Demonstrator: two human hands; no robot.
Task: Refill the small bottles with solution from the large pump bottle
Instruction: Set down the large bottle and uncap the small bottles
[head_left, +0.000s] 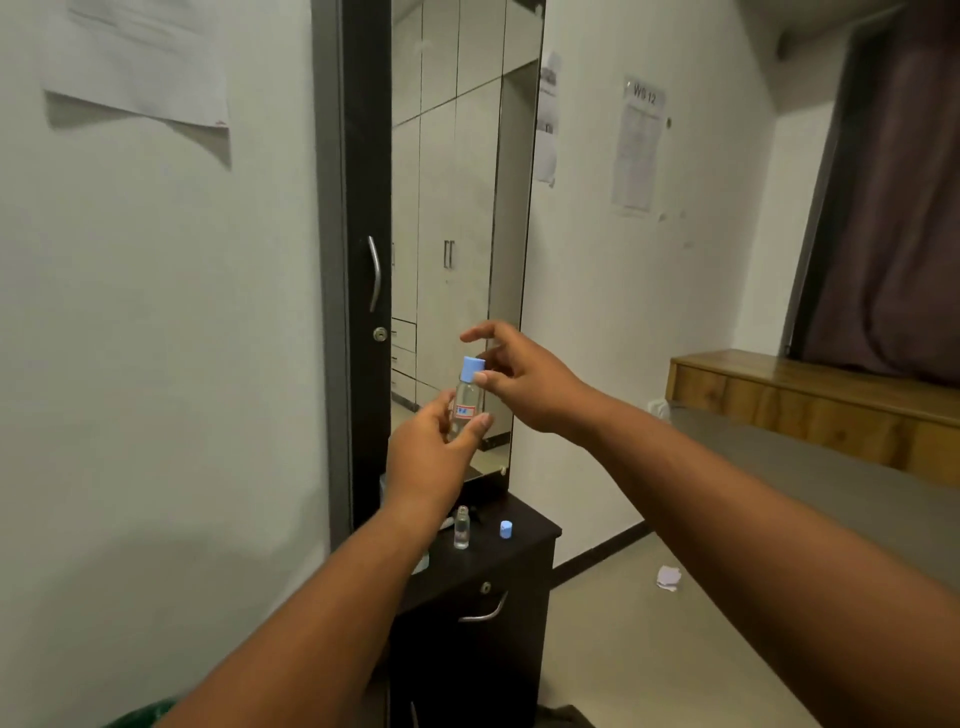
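The small capped bottle (466, 405) stands upright in mid-air, lifted off the dark surface (524, 525), probably so its blue cap (472, 368) can be worked. The left hand (431, 457) wraps its grip around the glass body to steady it. The right hand (519, 379) sits just beside the cap, fingers loosely spread, touching rather than pinching it. Below the grips, an uncapped small bottle (461, 529) stands near its loose cap (506, 529), seemingly awaiting closure. The pump bottle is not visible.
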